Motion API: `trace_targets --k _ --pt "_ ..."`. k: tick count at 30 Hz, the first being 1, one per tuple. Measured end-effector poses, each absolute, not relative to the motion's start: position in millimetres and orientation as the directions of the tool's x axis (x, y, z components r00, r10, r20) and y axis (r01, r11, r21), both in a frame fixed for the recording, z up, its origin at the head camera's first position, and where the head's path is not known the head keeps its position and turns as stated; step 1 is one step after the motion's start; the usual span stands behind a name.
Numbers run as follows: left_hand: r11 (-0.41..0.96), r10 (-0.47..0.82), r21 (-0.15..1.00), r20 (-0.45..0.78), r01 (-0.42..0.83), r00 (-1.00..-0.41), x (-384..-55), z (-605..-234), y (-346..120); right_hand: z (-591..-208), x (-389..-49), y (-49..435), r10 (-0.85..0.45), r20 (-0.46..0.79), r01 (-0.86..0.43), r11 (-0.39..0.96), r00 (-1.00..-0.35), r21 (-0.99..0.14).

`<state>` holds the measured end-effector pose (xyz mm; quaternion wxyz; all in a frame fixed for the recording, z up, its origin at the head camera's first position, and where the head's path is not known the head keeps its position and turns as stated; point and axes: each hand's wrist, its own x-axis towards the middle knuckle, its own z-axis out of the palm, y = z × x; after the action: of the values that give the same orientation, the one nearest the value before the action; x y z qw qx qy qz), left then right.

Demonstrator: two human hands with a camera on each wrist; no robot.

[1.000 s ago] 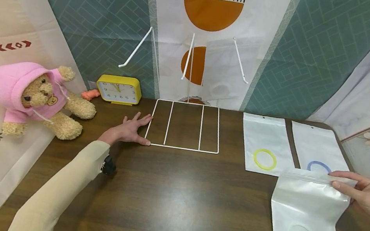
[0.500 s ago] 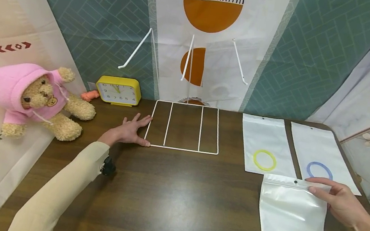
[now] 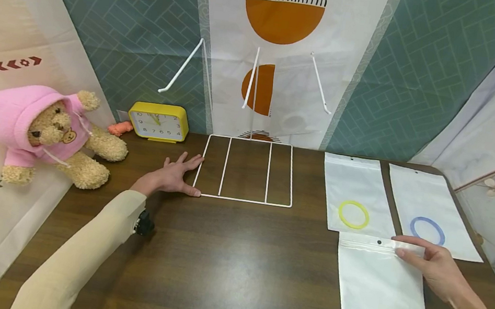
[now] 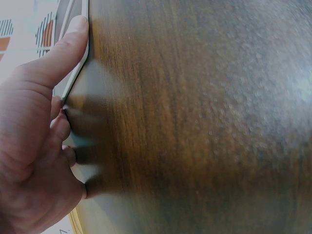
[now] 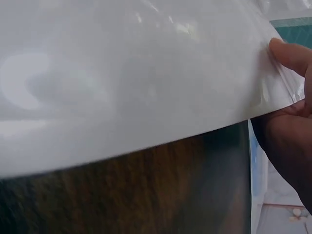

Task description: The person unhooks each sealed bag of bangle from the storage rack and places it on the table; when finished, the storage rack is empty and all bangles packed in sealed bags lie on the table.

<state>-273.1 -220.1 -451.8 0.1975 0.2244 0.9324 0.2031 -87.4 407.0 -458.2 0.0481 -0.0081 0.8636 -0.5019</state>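
My right hand [image 3: 438, 268] pinches the top right corner of a white zip pouch [image 3: 380, 294] with a hang hole and a pale ring showing low on it. In the right wrist view the thumb lies over the pouch's [image 5: 146, 83] zip end, and its lower edge stands off the table. My left hand [image 3: 170, 174], fingers spread, rests at the left side of the white wire rack's base [image 3: 246, 200]. Its thumb lies on the front left corner, also visible beside the left hand [image 4: 39, 122] in the left wrist view. Three white hooks [image 3: 252, 78] rise behind the base.
Two more white pouches lie at the back right, one with a yellow ring [image 3: 354, 215], one with a blue ring [image 3: 428, 230]. A yellow clock [image 3: 159, 122], a small orange object [image 3: 120, 128] and a teddy bear in a pink hoodie [image 3: 51, 132] are at the left.
My right hand has moved left and toward me with the pouch, which has gone from folded to hanging flatter. The blue ring's pouch is now less covered. My left hand has stayed put.
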Motion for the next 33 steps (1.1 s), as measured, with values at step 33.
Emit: trace_targets --k 33 --pt "0.819 0.493 0.472 -0.284 0.327 -0.822 -273 -451 -220 -461 -86 375 0.053 0.046 0.021 0.85 -0.998 -0.527"
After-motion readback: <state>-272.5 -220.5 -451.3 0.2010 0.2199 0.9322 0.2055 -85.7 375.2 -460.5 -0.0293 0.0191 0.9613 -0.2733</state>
